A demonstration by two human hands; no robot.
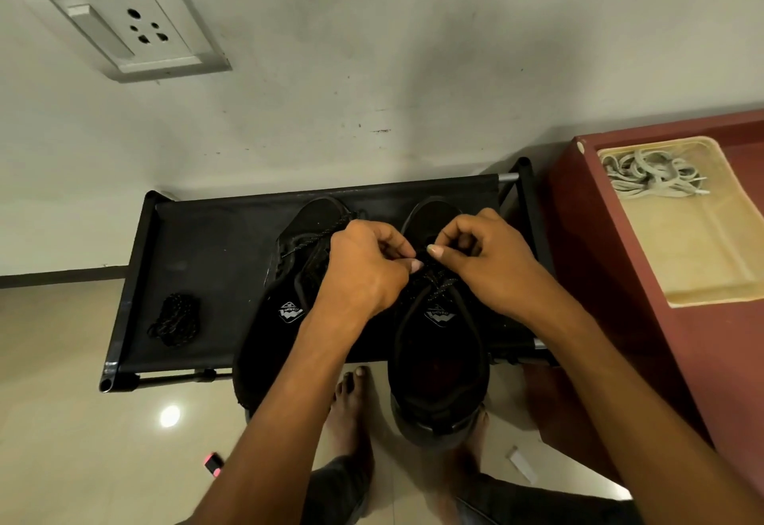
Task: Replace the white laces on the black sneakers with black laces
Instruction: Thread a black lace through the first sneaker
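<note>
Black speckled cord is what we have pinched in both hands: our left hand point(368, 272) and right hand point(475, 264) meet over the right sneaker point(440, 342), thumbs and curled fingers nipping the black lace point(438, 282) just above its tongue, the two thumbnails nearly touching. That sneaker stands near the right end of the rack top point(215, 251), its heel hanging past the front edge. Just beside it to the left, under our left wrist, the left sneaker point(289, 289) lies with its heel also over the front edge and a black lace already crossing its eyelets. Both sneakers are matte black with a small pale logo on the tongue. A spare bundle of black lace point(175, 318), knobbly and flecked, lies by the left edge of the rack top, well apart from the sneakers, with bare black fabric between them and more along the back edge. The rack top is stretched dark cloth on a tube frame with metal showing at the corners. Right of the rack stands a dark red cabinet point(620, 276); on it sits a shallow cream tray point(703, 260), smooth and glossy, holding the white laces point(649, 177) in a loose tangle in its far corner, the rest of the tray bare. Below the front edge we see our bare feet point(351, 413) on pale polished floor tiles point(82, 421).
</note>
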